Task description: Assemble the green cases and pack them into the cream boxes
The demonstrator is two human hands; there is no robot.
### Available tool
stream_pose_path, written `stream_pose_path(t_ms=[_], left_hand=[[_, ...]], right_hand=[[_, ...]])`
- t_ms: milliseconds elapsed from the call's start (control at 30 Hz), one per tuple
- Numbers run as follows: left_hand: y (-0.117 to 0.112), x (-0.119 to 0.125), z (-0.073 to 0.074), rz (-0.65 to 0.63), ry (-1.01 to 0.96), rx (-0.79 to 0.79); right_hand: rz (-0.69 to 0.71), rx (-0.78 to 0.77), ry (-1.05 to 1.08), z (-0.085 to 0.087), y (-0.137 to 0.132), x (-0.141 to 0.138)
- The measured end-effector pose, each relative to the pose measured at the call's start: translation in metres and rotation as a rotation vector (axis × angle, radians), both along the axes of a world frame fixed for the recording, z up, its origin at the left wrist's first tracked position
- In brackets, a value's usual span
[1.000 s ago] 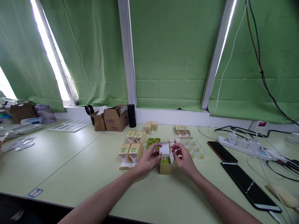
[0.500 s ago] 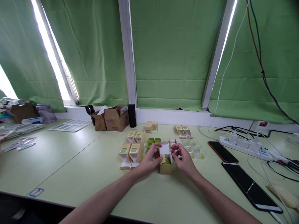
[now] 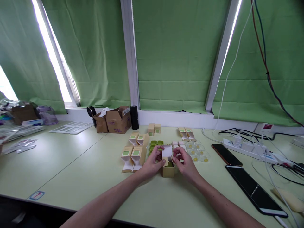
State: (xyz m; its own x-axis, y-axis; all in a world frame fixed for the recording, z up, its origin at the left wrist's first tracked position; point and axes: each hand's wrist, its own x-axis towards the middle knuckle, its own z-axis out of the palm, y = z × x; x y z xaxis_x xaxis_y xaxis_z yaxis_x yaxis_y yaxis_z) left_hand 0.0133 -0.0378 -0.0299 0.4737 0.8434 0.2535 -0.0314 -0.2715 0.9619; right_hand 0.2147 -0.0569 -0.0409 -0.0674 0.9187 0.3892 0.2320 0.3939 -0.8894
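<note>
A small tan cardboard box (image 3: 168,172) stands on the table in front of me, its white-lined lid raised. Something green (image 3: 170,164) sits inside it, partly covered by a flap. My left hand (image 3: 155,161) grips the box's left side, thumb on the left flap. On the opposite side, my right hand (image 3: 182,159) pinches the right flap between thumb and fingertips. Behind my hands are green square containers (image 3: 154,142), small pinkish-white pieces (image 3: 178,143) and clear round cups with yellow bits (image 3: 196,150). Several folded tan boxes (image 3: 132,153) stand to the left.
Two phones, one black (image 3: 255,188) and one brown-edged (image 3: 226,154), lie at right near a white power strip (image 3: 249,148) with cables. At the back stand a brown carton (image 3: 117,121), a black cylinder (image 3: 134,117) and closed tan boxes (image 3: 151,129).
My right hand has shifted slightly left, its fingertips now at the box's right flap. My left hand and the box have stayed in place.
</note>
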Motion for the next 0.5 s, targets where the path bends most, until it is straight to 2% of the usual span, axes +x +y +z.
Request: stream_pose_path(t_ms=[333,500], left_hand=[[-0.002,0.001,0.002,0.010,0.027,0.015],[-0.002,0.000,0.001,0.018,0.047,0.031]], right_hand=[[-0.041,-0.031,-0.028,-0.005,0.002,-0.002],[-0.014,-0.057,0.023,-0.010,0.006,-0.003]])
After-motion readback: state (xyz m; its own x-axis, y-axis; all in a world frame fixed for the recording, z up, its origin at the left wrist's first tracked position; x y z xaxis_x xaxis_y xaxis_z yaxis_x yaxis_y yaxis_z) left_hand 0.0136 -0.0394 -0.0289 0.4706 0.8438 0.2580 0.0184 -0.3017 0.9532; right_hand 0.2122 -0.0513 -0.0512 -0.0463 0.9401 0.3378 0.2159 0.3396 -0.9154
